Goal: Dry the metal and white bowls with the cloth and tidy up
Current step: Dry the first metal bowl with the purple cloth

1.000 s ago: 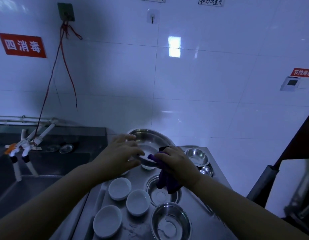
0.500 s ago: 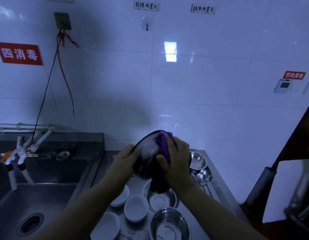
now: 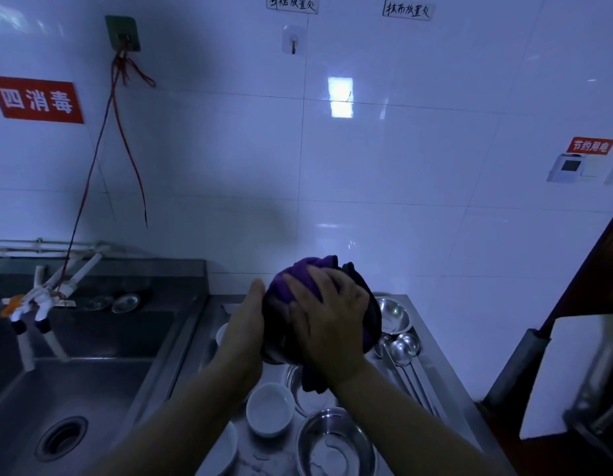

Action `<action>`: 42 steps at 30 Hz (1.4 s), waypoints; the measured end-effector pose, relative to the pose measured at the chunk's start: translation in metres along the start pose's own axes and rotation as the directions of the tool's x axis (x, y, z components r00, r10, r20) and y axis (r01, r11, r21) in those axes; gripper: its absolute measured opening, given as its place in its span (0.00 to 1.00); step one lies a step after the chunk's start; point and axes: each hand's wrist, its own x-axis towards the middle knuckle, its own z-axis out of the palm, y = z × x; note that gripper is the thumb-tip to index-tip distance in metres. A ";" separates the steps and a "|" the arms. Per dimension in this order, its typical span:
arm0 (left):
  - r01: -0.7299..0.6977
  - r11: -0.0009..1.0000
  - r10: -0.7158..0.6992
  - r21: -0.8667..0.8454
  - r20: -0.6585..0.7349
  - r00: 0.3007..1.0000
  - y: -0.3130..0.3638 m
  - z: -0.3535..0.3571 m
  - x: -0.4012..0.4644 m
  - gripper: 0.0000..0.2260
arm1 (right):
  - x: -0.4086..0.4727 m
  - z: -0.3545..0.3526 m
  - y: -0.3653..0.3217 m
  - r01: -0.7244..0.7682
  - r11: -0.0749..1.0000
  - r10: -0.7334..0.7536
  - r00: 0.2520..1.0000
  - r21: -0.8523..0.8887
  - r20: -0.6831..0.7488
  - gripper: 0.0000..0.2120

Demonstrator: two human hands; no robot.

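**Q:** Where is the bowl you are drying, and how do your hands sit on it?

**A:** Just below centre of the view, lifted clear of the steel counter (image 3: 445, 389). Your left hand (image 3: 245, 334) steadies it from nine o'clock, palm against its edge, fingers together as far as they show; their tips are hidden. Your right hand (image 3: 327, 321) lies across it, fingers spread, pressing the purple cloth (image 3: 298, 280) over it. The cloth covers nearly all of the metal bowl (image 3: 272, 355); only a dark sliver shows at seven o'clock.

**Q:** How will it handle?

**A:** Probably light, stiff and slick while damp, so grip the rim rather than the curved wall. The cloth is soft and bunches. A white bowl (image 3: 270, 408) sits at six o'clock below your hands, likely chippable, best cupped underneath. Another steel bowl (image 3: 334, 448) sits at five o'clock, and ladles (image 3: 402, 348) lie at three o'clock.
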 end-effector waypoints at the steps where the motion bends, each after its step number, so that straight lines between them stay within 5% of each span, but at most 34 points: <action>1: -0.018 1.000 0.018 -0.020 0.001 1.000 -0.001 -0.002 0.002 0.17 | 0.007 -0.002 0.001 -0.078 0.996 0.078 0.997 0.052 0.009 0.17; 8: 0.031 0.974 -0.044 -0.224 -0.053 0.998 0.001 -0.007 0.018 0.12 | 0.016 -0.001 0.015 -0.486 0.763 0.472 0.869 0.427 0.145 0.15; 13: 0.070 0.919 -0.070 -0.387 0.013 0.997 -0.001 -0.010 0.027 0.16 | 0.003 0.005 0.009 -0.598 0.573 0.645 0.751 0.561 0.142 0.13; 15: 0.120 0.864 -0.096 -0.489 0.073 0.993 0.001 -0.010 0.029 0.19 | -0.010 0.008 -0.003 -0.578 0.596 0.663 0.746 0.557 0.064 0.18; 19: 0.199 0.828 -0.150 -0.524 0.135 0.979 -0.005 -0.011 0.031 0.22 | -0.022 0.015 -0.008 -0.511 0.746 0.583 0.811 0.427 -0.049 0.20; 23: 0.158 0.888 -0.151 -0.431 0.050 0.987 -0.009 -0.017 0.033 0.22 | -0.003 0.008 0.012 -0.461 0.825 0.473 0.880 0.327 0.050 0.20; 28: 0.103 0.929 -0.104 -0.356 0.014 0.994 -0.002 -0.018 0.035 0.21 | 0.020 0.000 0.018 -0.169 0.984 0.168 0.986 0.056 0.014 0.20; 39: 0.200 0.912 -0.181 -0.358 0.087 0.980 0.016 -0.022 0.038 0.24 | -0.018 0.010 0.021 0.368 0.929 -0.369 0.929 0.019 0.026 0.21; 42: 0.158 0.920 -0.149 -0.360 0.052 0.987 0.022 -0.026 0.046 0.24 | -0.019 0.006 0.042 0.398 0.917 -0.399 0.917 0.028 0.015 0.18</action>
